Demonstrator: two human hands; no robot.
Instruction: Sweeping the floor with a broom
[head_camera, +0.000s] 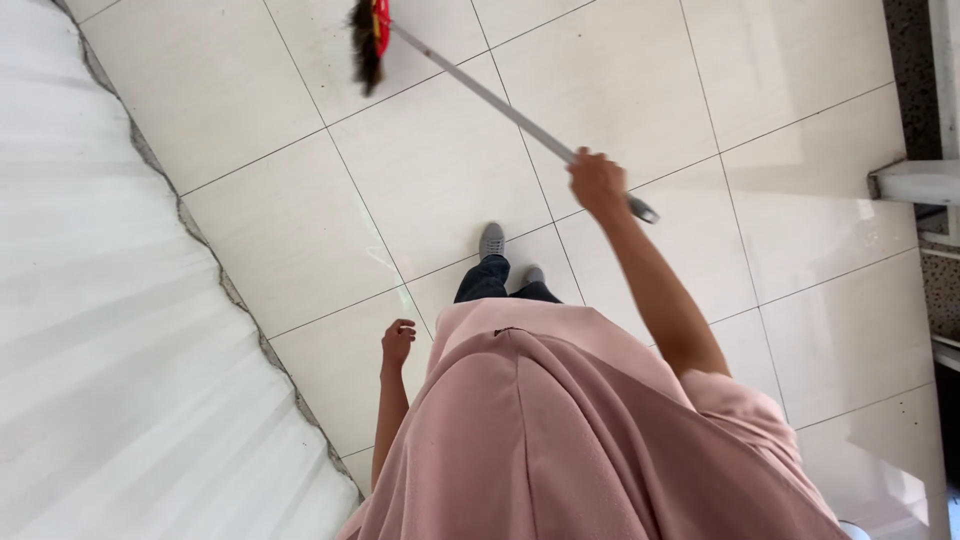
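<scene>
- On the pale tiled floor, a person stands sweeping.
- Right hand clamps the broom handle near its end; dark bristles reach well ahead of grey shoes.
- Left hand hangs empty, fingers loosely curled.
- A mid-sweep stroke, I judge; drawing the bristles back needs steady downward pressure.

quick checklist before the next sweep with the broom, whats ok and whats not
1. Right hand on the broom handle: ok, the grip is closed near the handle's end.
2. Bristles on the floor: cannot tell, the head is cut off at the top edge.
3. Left hand free: ok, it hangs loosely curled and holds nothing.
4. Tiles ahead of the shoes: ok, nothing lies in the way.
5. Room on the left: not ok, the white wall runs close by the left hand.
6. Dirt to sweep: cannot tell, none shows on the tiles.
</scene>
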